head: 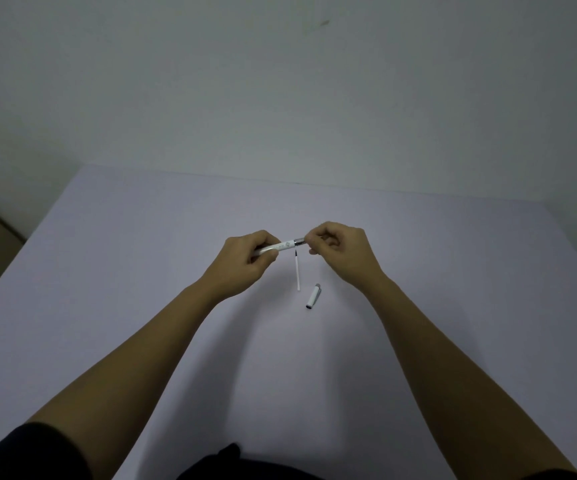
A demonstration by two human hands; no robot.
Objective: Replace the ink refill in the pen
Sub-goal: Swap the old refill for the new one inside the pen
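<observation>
Nearest to the person, the pen cap (313,296) lies on the table (107,271), just beside the thin white refill (298,271), whose dark tip points away toward the hands. Above them, the left hand (245,261) is closed around the white pen barrel (276,247), and the fingers of the right hand (344,252) pinch its metal front end (299,241). I think the step is to unscrew or pull this front part. To do it well, the left hand should keep the barrel firm while the right turns gently along the axis, without bending. Whether a refill is inside cannot be seen. Nothing blocks the hands; only the loose refill under them could roll. Farther away there is only the bare wall (280,81).
</observation>
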